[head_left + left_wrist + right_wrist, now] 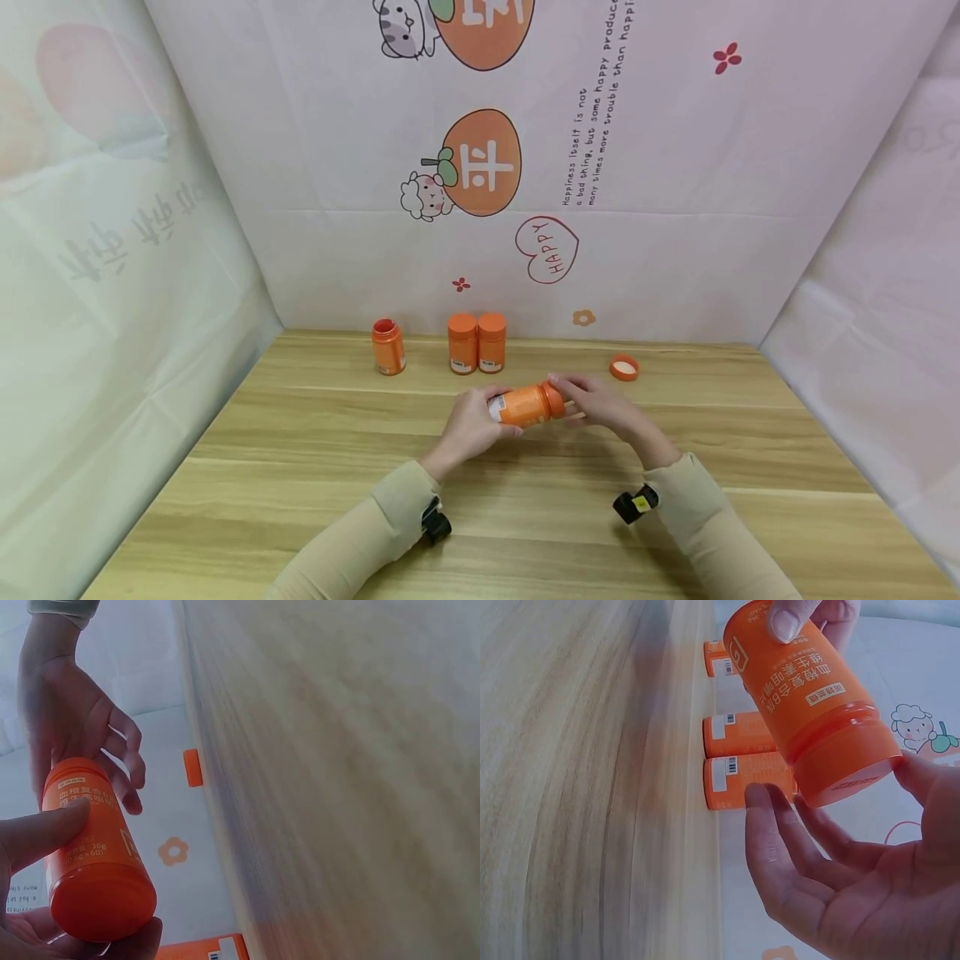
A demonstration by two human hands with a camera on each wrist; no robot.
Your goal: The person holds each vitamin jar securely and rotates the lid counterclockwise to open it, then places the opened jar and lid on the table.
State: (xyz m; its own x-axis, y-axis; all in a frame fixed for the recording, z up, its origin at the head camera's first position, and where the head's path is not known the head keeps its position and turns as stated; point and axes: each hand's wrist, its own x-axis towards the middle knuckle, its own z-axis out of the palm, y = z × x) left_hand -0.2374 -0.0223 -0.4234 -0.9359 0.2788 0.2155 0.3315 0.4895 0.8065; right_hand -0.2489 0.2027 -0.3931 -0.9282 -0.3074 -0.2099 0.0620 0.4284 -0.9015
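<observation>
My left hand [471, 427] grips an orange bottle [523, 407] round its body, holding it tilted on its side above the table. Its label with white writing shows in the left wrist view, where the bottle's base points toward the camera. An orange cap [847, 766] is on the bottle's neck. At that cap is my right hand [609, 410], thumb on one edge and a forefinger at the opposite edge. The other fingers curve loosely beside it. Whether the cap is loose cannot be seen.
An uncapped orange bottle [388, 350] stands at the back left of the wooden table [300, 475]. Two capped bottles, a left one [462, 343] and a right one [492, 343], stand together at the back. A loose orange cap [624, 367] lies farther right, before the printed backdrop [660, 250].
</observation>
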